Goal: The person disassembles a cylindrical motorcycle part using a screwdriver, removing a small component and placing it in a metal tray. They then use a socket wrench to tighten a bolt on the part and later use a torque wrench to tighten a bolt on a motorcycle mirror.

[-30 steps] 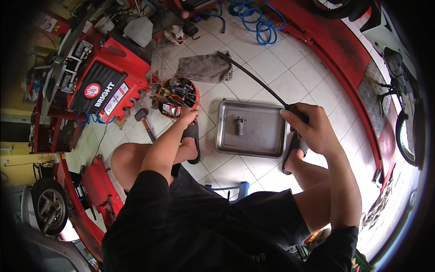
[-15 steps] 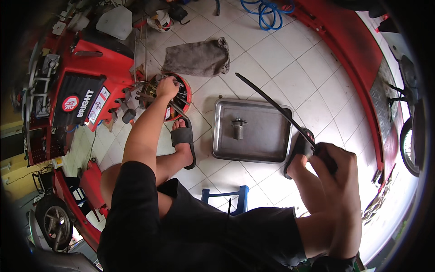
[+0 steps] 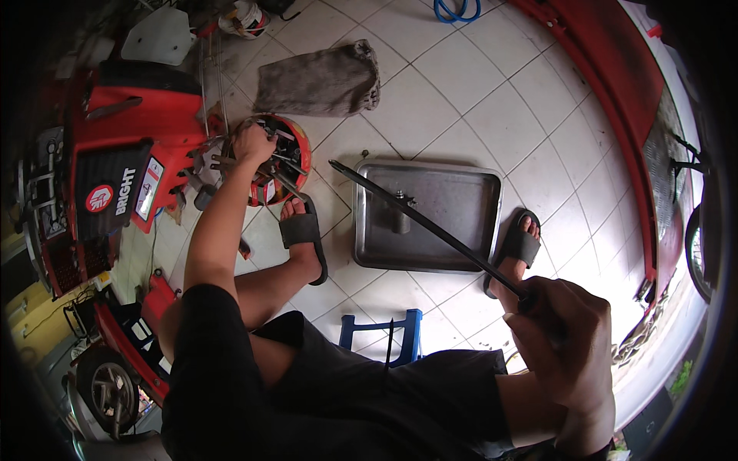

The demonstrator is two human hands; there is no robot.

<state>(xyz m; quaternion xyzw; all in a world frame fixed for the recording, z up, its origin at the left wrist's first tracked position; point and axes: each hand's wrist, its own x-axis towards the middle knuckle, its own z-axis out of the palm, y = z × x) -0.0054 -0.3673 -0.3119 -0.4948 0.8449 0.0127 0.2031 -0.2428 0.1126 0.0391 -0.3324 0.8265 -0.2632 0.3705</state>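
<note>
My right hand [image 3: 565, 338] is wrapped round the handle of a long, dark-shafted screwdriver [image 3: 430, 225]. Its shaft slants up and left across a shallow metal tray [image 3: 450, 257], and the tip ends beyond the tray's top left corner. A small cylindrical metal part, probably a starter motor [image 3: 401, 219], stands in the tray, partly behind the shaft. At the far left, my left hand [image 3: 254, 144] has its fingers curled among the tools in a round red container [image 3: 307, 154]. What those fingers grip is hidden among the metal pieces.
A grey rag [image 3: 319, 81] lies on the tiled floor beyond the container. A red machine [image 3: 146, 115] stands at left. A blue stool [image 3: 411, 338] is close to me, and a red lift frame [image 3: 623, 100] runs along the right. Part of a blue hose [image 3: 459, 15] shows at the top.
The screwdriver's tip has swung left and nearer, so its shaft now crosses the tray. My left hand stays in the container, its fingers shifted slightly. The whole view has also shifted.
</note>
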